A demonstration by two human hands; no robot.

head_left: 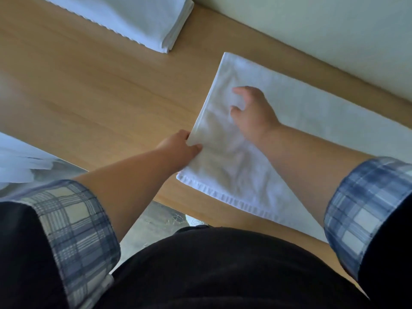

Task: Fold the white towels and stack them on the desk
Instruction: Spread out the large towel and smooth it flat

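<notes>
A white towel (301, 121) lies folded into a long strip on the wooden desk (89, 97), running from the near edge toward the right. My left hand (178, 150) pinches the towel's left edge between thumb and fingers. My right hand (252, 112) rests on top of the towel near its left end, fingers curled and apart, pressing the cloth down. A stack of folded white towels (138, 18) sits at the far left of the desk.
A pale wall (323, 30) runs along the desk's far side. More white cloth (20, 161) hangs off the left, below the desk edge. My dark clothing and rolled plaid sleeves (73, 230) fill the bottom of the view.
</notes>
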